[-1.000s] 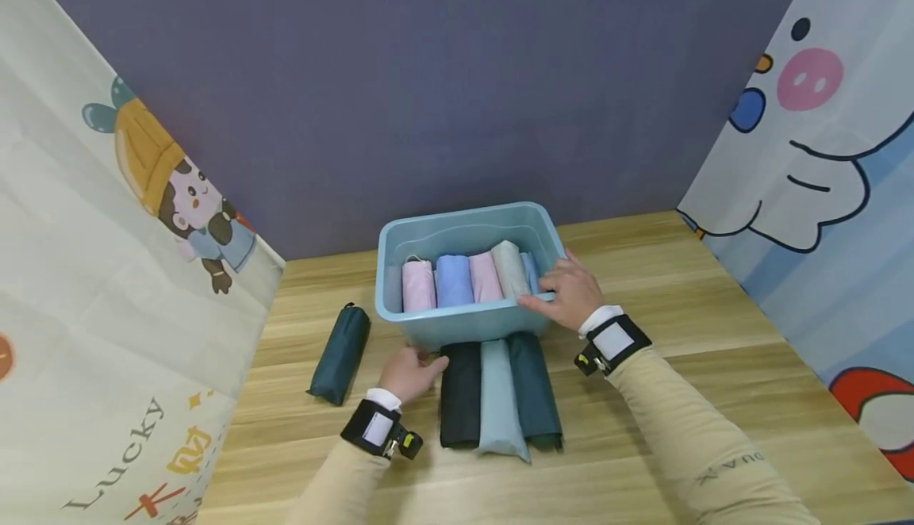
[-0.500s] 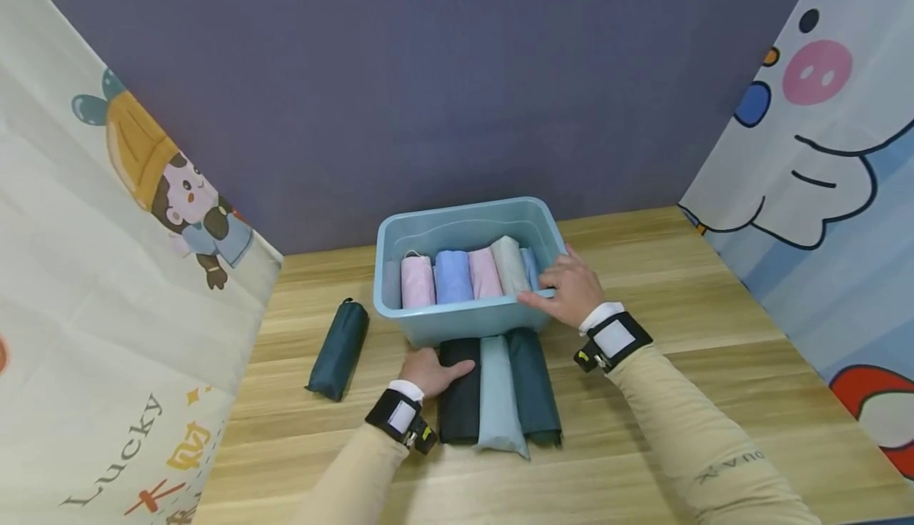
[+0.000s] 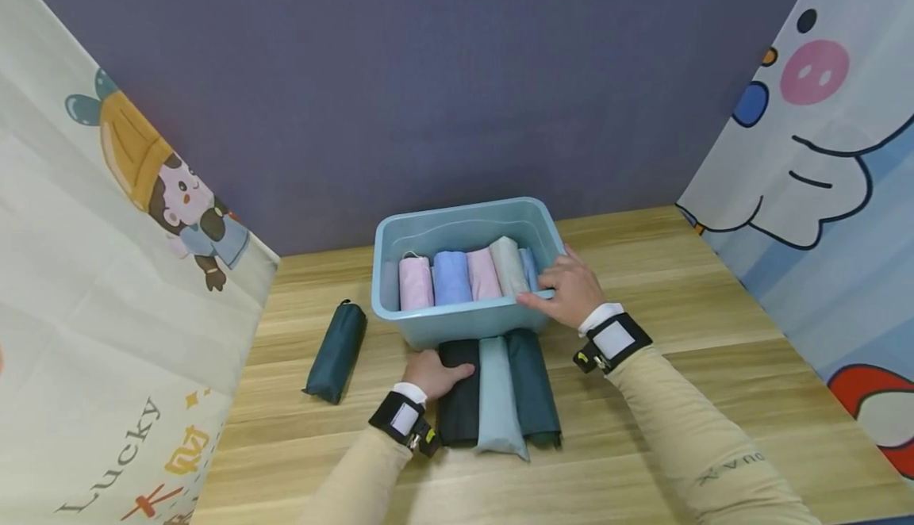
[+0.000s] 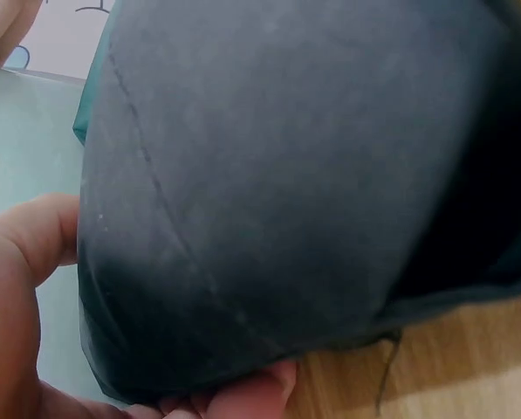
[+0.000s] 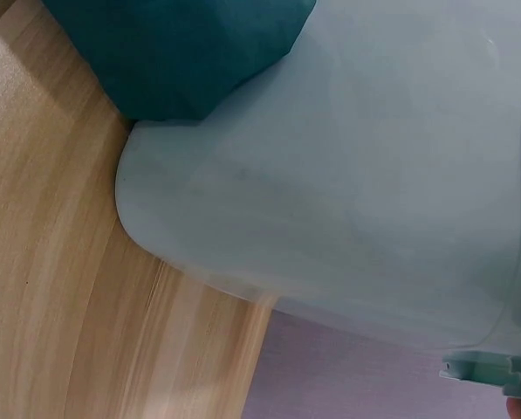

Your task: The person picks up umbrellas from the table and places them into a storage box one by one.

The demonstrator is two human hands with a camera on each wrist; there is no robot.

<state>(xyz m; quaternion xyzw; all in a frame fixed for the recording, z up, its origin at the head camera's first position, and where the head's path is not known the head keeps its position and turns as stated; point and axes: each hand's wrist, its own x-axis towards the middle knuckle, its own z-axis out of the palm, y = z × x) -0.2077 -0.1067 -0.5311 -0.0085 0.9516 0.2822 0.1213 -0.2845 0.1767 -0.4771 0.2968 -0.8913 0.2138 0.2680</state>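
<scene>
My left hand [image 3: 437,374] grips the upper part of a black fabric pouch [image 3: 459,418], long and rolled-looking. In the left wrist view the stitched black pouch [image 4: 269,175] fills most of the picture, with the thumb on one side and fingertips under its end. Beside it on the table lie a pale blue pouch [image 3: 500,406] and a dark green pouch [image 3: 534,394]. My right hand [image 3: 567,291] holds the front right rim of a light blue plastic bin [image 3: 457,323]. Several rolled bundles stand in a row inside, including a pink one [image 3: 416,283] and a blue one [image 3: 452,277].
Another dark green pouch [image 3: 337,354] with a small loop lies left of the bin. A dark wall [image 3: 428,97] rises behind the wooden table [image 3: 685,295]. Printed curtains [image 3: 86,271] hang at both sides.
My left hand has moved right from beside the black pouch onto it, its thumb now across the top. The right hand stays on the bin's rim.
</scene>
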